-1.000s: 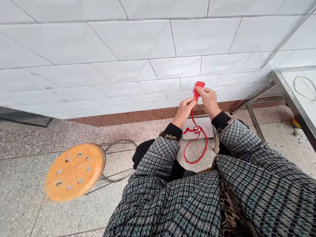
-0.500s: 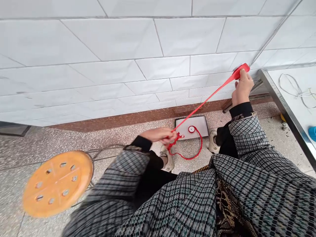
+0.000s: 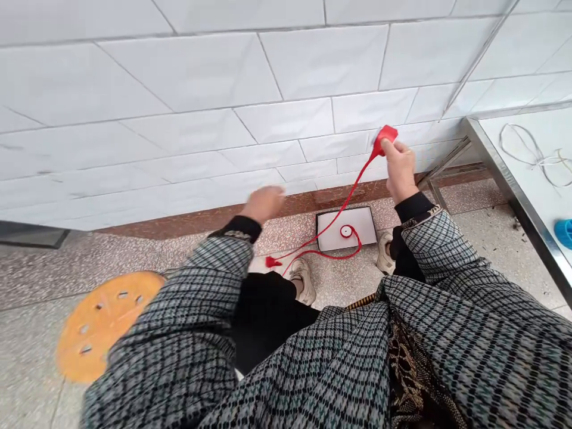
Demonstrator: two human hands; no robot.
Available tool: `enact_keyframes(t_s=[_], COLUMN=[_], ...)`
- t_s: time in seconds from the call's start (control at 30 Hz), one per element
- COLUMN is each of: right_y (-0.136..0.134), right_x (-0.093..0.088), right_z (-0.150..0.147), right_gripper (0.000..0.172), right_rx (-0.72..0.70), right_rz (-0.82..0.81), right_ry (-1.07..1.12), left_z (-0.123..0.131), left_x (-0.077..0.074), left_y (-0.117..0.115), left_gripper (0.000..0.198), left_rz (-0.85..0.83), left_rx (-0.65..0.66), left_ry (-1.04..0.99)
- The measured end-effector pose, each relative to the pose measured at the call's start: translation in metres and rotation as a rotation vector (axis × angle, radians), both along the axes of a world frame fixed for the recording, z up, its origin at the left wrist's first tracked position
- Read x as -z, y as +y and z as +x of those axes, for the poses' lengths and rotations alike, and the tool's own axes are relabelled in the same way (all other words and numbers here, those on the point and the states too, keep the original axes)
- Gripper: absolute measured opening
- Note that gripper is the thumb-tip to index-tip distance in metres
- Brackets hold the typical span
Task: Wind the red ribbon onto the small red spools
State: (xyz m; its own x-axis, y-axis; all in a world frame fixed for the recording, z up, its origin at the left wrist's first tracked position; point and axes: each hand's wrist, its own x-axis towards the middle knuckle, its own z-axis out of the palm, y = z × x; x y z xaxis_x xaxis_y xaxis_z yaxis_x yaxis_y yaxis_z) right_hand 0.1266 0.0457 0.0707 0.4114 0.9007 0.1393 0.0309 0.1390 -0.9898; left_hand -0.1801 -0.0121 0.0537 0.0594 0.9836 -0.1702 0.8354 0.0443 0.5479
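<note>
My right hand [image 3: 399,167] is raised in front of the tiled wall, its fingers pinched on a red ribbon spool [image 3: 385,136]. A red ribbon [image 3: 344,208] runs from the spool down to the floor, where its loose end [image 3: 272,261] lies near my left shoe [image 3: 304,280]. My left hand [image 3: 264,203] is blurred by motion, away from the ribbon, and its fingers cannot be made out. A second small red spool [image 3: 346,232] rests on a white tray [image 3: 369,229] on the floor.
An orange round stool [image 3: 100,322] stands at the left on the speckled floor. A steel table [image 3: 518,173] at the right carries a loop of white cord [image 3: 527,149] and a blue object [image 3: 565,232]. The white tiled wall [image 3: 223,89] is straight ahead.
My left hand let go of the ribbon and swung up toward the wall. The loose ribbon fell to the floor. My right hand with the spool came down and left a little.
</note>
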Motion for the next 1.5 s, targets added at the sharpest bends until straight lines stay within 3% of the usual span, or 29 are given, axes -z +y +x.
enact_keyframes(t_s=[0.07, 0.2, 0.33, 0.47, 0.63, 0.83, 0.93, 1.03, 1.2, 1.33, 1.5], right_y=[-0.008, -0.022, -0.026, -0.024, -0.023, -0.027, -0.032, -0.035, -0.042, -0.055, -0.065], right_x=[0.005, 0.013, 0.024, 0.037, 0.046, 0.027, 0.014, 0.004, -0.008, -0.010, 0.002], right_z=[-0.023, -0.056, -0.072, -0.077, -0.077, -0.075, -0.077, -0.078, -0.074, -0.072, -0.068], right_gripper=[0.044, 0.047, 0.047, 0.047, 0.037, 0.018, 0.011, 0.014, 0.019, 0.023, 0.026], right_rx=[-0.097, -0.200, -0.242, -0.277, -0.333, -0.368, -0.387, -0.387, -0.474, -0.516, -0.597], right_rz=[-0.052, -0.141, -0.176, -0.249, -0.394, -0.522, -0.620, -0.713, -0.781, -0.806, -0.715], right_ry=[0.071, 0.195, 0.318, 0.455, 0.611, 0.754, 0.849, 0.927, 1.009, 1.019, 0.889], left_z=[0.039, 0.113, 0.139, 0.131, 0.117, 0.104, 0.098, 0.092, 0.082, 0.079, 0.082], left_x=[0.011, 0.025, 0.036, 0.048, 0.050, 0.043, 0.048, 0.055, 0.058, 0.054, 0.043], left_y=[0.008, 0.015, 0.017, 0.018, 0.016, 0.013, 0.017, 0.021, 0.024, 0.018, 0.001], left_gripper=[0.022, 0.019, 0.023, 0.046, 0.052, 0.064, 0.066, 0.069, 0.069, 0.070, 0.058], left_rz=[0.052, 0.264, 0.344, 0.252, 0.141, 0.161, 0.097, 0.062, 0.275, 0.284, 0.171], left_rx=[-0.015, -0.122, -0.295, -0.330, -0.248, -0.173, -0.133, -0.084, 0.000, 0.032, -0.091], left_ry=[-0.179, -0.828, -1.001, -1.078, -1.200, -1.156, -1.139, -1.108, -1.044, -1.008, -1.124])
